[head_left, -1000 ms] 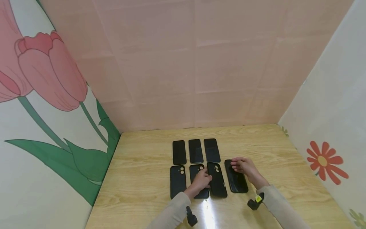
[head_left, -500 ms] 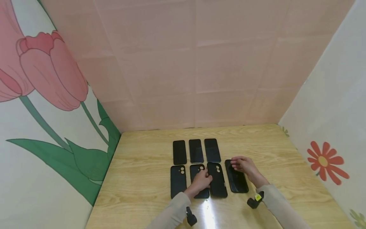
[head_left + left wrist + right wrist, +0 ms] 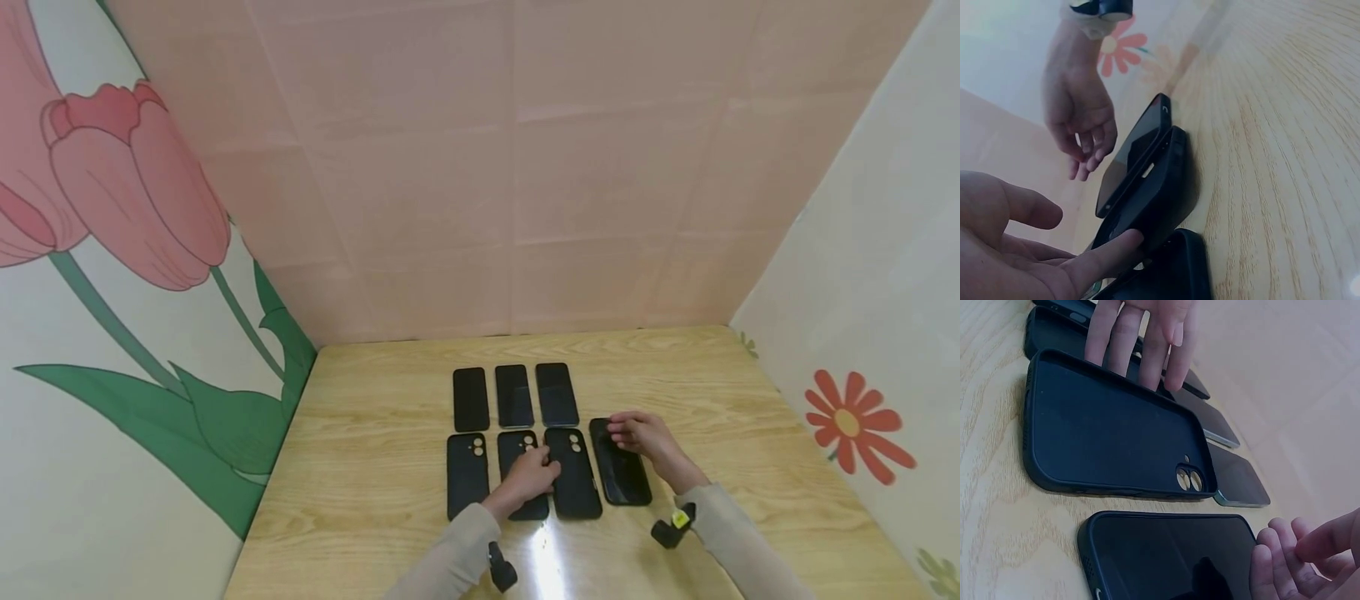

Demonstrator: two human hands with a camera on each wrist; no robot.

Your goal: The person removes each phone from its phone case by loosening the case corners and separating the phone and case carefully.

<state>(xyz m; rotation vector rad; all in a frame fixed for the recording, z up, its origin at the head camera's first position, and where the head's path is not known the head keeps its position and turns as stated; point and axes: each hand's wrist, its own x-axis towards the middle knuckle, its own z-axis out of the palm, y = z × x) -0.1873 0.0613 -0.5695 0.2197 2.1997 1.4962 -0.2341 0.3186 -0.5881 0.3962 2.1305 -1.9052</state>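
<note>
My left hand touches the left long edge of a black phone case with outstretched fingers. The case lies inner side up, its camera holes at the far end, as the right wrist view shows. Partly under that hand is a second black case, and a third case lies left of it. Rightmost in the row is a phone in a black case, screen up. My right hand is loosely bent at its far end and holds nothing; whether its fingertips touch the screen I cannot tell.
Behind the cases, dark phones lie in a row: a left one, a middle one and a right one. The wooden table meets a pink back wall and a flower-painted wall on either side.
The case by my left hand has slid slightly right, closer to the cased phone, and my left fingers have moved with it. My right hand has hardly moved.
</note>
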